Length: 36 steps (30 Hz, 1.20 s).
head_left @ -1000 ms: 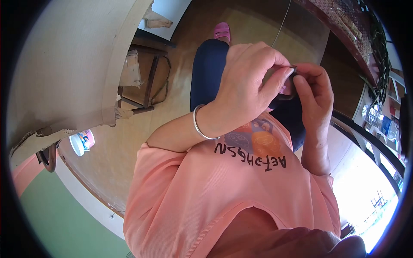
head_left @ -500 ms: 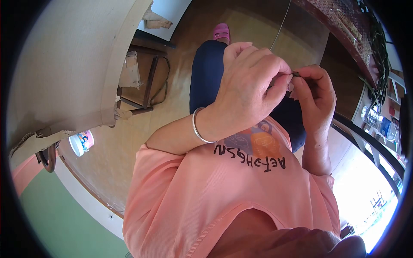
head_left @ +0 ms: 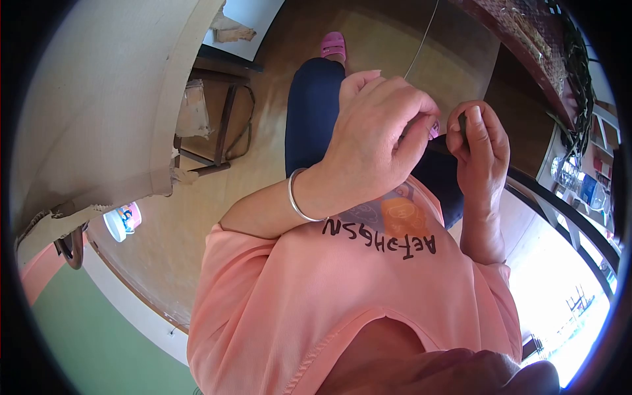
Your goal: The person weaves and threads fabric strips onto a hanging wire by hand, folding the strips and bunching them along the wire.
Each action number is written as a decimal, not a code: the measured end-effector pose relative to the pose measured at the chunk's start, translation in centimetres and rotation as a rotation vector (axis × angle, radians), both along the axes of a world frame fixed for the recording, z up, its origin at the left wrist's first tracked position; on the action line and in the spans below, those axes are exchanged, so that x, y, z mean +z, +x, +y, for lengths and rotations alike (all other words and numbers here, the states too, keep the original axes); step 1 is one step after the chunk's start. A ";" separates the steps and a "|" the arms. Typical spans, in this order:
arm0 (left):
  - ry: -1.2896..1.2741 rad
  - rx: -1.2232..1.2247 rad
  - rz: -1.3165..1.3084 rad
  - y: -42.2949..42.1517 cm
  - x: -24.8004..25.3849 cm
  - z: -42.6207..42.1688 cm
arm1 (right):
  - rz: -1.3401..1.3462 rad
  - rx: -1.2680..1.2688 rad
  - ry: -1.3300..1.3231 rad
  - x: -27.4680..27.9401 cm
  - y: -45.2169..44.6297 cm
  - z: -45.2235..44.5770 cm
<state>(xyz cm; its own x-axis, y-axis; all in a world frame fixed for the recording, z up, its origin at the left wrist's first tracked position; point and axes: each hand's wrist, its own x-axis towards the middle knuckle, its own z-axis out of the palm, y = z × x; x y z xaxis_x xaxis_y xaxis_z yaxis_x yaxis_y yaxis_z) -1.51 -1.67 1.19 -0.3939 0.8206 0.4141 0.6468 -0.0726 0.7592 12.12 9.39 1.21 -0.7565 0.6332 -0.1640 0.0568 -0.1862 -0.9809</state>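
My left hand [head_left: 382,131], with a silver bangle [head_left: 294,197] on the wrist, is raised in front of my chest. Its thumb and index finger are pinched together, and anything between them is too small or hidden to name. To its right, a short gap away, my right hand [head_left: 482,145] is curled with the thumb up. A small dark piece [head_left: 463,125] shows between its thumb and fingers; its kind is not clear. Behind the left hand runs a thin pale line [head_left: 422,39], perhaps a thread or a floor seam.
A dark red-edged surface [head_left: 520,59] with dark green strands [head_left: 579,99] hanging off it stands at the upper right. A pale board [head_left: 112,85] fills the left, beside a dark stool frame [head_left: 227,125]. A white bucket [head_left: 123,220] stands lower left. A pink slipper [head_left: 334,45] is on my foot.
My hands, which met at the fingertips over a small dark thing, have come apart. The right hand has turned its thumb upward with a dark piece in it; the left stays pinched.
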 end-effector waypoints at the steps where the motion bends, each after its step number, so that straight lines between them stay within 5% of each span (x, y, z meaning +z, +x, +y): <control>1: -0.015 -0.010 0.003 0.1 0.0 -0.1 | -0.027 0.007 -0.011 0.0 0.1 0.0; 12: 0.045 0.013 0.018 0.6 0.2 0.1 | 0.127 -0.053 0.286 0.2 -1.2 -1.2; 32: -0.030 0.030 -0.047 0.2 -0.2 0.5 | -0.068 -0.120 0.507 -0.6 -1.1 -1.3; 36: -0.191 0.040 -0.595 0.2 0.1 0.8 | -0.047 -0.168 1.101 -1.4 -1.9 -1.3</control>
<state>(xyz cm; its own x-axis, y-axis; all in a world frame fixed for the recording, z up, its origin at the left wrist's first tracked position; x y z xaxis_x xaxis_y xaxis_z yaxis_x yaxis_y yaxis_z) -1.35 -0.86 1.32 -0.5438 0.8383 -0.0383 0.1085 0.1155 0.9874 10.20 8.07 -0.17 -0.6551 0.5446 0.5236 0.1545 0.7750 -0.6128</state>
